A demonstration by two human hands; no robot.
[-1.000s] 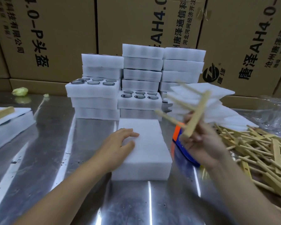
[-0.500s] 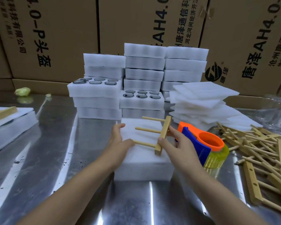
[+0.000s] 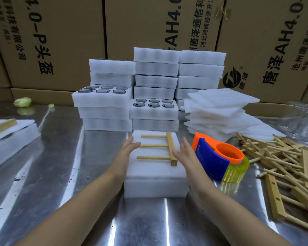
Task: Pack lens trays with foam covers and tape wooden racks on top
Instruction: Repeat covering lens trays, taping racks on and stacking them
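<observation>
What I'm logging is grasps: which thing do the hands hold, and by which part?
Nothing is held. The left hand and right hand are open, flanking the wooden rack that lies flat on the foam cover, at most touching it.

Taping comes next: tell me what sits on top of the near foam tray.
One wooden rack lies flat on its foam cover, three dowels pointing left. Whatever the tray holds beneath the cover is hidden.

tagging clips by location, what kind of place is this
Likely a packing bench in a warehouse: shipping cartons stacked behind, foam lens trays piled on a steel table, a tape dispenser nearby.
</observation>
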